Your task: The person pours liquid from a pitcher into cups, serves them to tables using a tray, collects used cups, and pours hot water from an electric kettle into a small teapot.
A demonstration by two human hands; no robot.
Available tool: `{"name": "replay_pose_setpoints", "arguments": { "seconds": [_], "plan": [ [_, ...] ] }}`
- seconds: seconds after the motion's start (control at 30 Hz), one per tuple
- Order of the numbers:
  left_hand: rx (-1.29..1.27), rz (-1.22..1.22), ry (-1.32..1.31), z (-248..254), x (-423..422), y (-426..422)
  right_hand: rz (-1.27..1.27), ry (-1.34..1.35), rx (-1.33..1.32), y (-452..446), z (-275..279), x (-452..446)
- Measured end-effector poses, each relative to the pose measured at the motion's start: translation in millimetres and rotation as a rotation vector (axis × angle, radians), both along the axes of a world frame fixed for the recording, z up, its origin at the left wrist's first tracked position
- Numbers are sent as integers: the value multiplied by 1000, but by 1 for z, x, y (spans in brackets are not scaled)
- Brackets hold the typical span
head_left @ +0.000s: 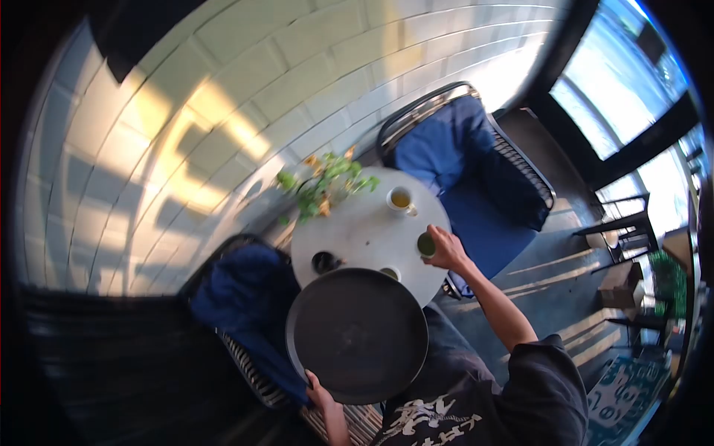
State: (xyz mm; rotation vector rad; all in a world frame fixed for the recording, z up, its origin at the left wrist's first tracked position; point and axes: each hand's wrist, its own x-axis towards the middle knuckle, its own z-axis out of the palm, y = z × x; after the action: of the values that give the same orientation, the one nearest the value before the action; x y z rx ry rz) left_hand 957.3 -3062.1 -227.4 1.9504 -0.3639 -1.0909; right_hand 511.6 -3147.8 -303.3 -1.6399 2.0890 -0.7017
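My left hand (321, 392) grips the near rim of a round black serving tray (357, 334), which bears nothing and covers the front of a round white table (349, 230). Over the table's right edge, my right hand (446, 249) is closed around a cup (426, 245) with something green inside. A white cup (400, 199) of yellowish liquid stands farther back on the tabletop. At the left is a small dark cup (323, 262). Another cup (390, 273) shows only partly past the tray's far rim.
A leafy potted plant (325, 186) stands at the table's back left, near the pale block wall (312, 67). Blue-cushioned chairs flank the table, one at right (483, 171) and one at left (242, 290). A cardboard box (622, 285) sits at far right.
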Motion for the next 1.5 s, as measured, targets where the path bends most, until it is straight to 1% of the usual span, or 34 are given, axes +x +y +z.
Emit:
{"name": "replay_pose_setpoints", "arguments": {
  "seconds": [0.03,0.07,0.1,0.17,0.2,0.23,0.3,0.33,0.37,0.4,0.43,0.5,0.57,0.63,0.67,0.77,0.8,0.83,0.87,0.9,0.97,1.03,1.07,1.1,1.13,1.17,1.23,1.27,1.3,1.37,1.4,1.43,1.5],
  "plan": [
    [-20,-82,8,0,-9,-6,-30,26,1,15,24,-5],
    [55,-77,24,-7,-16,-14,-58,38,-33,32,52,-11],
    [42,-124,59,-11,-27,-21,-82,57,-69,48,83,-17],
    [-76,-409,173,-14,-51,-29,-172,14,-95,87,142,-26],
    [-112,-520,121,-31,-59,-32,-208,16,-114,107,168,-30],
    [-124,-569,146,-19,-87,-36,-246,14,-136,128,188,-34],
    [-29,-707,219,8,-141,-27,-329,19,-152,172,210,-45],
    [13,-688,154,1,-167,-18,-353,7,-162,191,217,-51],
    [-36,-752,228,-19,-185,-9,-383,24,-174,211,222,-56],
    [-41,-822,148,-19,-214,5,-425,9,-163,232,224,-60],
    [-48,-891,66,-18,-244,21,-467,-7,-153,254,226,-64],
    [-118,-1009,178,-22,-294,56,-533,-4,-97,300,232,-71],
    [-148,-1071,231,8,-343,101,-633,66,-43,351,215,-78],
    [-42,-1221,222,19,-384,141,-717,59,18,403,206,-86],
    [-57,-1215,448,-27,-398,157,-747,60,39,428,205,-91],
    [31,-1250,446,-24,-446,227,-873,79,96,502,187,-106],
    [26,-1286,444,-14,-464,249,-914,62,116,526,186,-113],
    [49,-1315,389,2,-477,271,-949,54,109,547,180,-118],
    [73,-1341,336,10,-492,293,-996,45,55,568,174,-125],
    [82,-1372,335,2,-504,309,-1039,38,8,590,172,-131],
    [149,-1524,223,-23,-526,330,-1107,26,-9,624,174,-144],
    [145,-1582,236,-26,-553,355,-1176,21,-143,654,170,-160],
    [121,-1587,275,-31,-566,365,-1215,-41,-155,667,167,-168],
    [99,-1590,312,-30,-578,375,-1235,-49,-148,679,161,-177],
    [109,-1605,309,-29,-592,382,-1253,-46,-249,689,153,-187],
    [80,-1644,376,-29,-609,388,-1267,-41,-350,698,148,-199],
    [26,-1704,519,-25,-648,400,-1300,-63,-366,710,143,-226],
    [90,-1712,421,-26,-667,405,-1298,-84,-471,715,132,-242],
    [110,-1716,414,-30,-686,411,-1294,-108,-573,719,121,-257],
    [-104,-1689,356,-51,-724,423,-1305,-138,-563,727,106,-293],
    [-26,-1668,404,-68,-745,422,-1311,-149,-558,732,104,-316],
    [1,-1656,383,-61,-764,429,-1315,-167,-551,736,106,-339],
    [95,-1676,469,-49,-810,434,-1278,-193,-519,745,112,-384]
  ]
}}
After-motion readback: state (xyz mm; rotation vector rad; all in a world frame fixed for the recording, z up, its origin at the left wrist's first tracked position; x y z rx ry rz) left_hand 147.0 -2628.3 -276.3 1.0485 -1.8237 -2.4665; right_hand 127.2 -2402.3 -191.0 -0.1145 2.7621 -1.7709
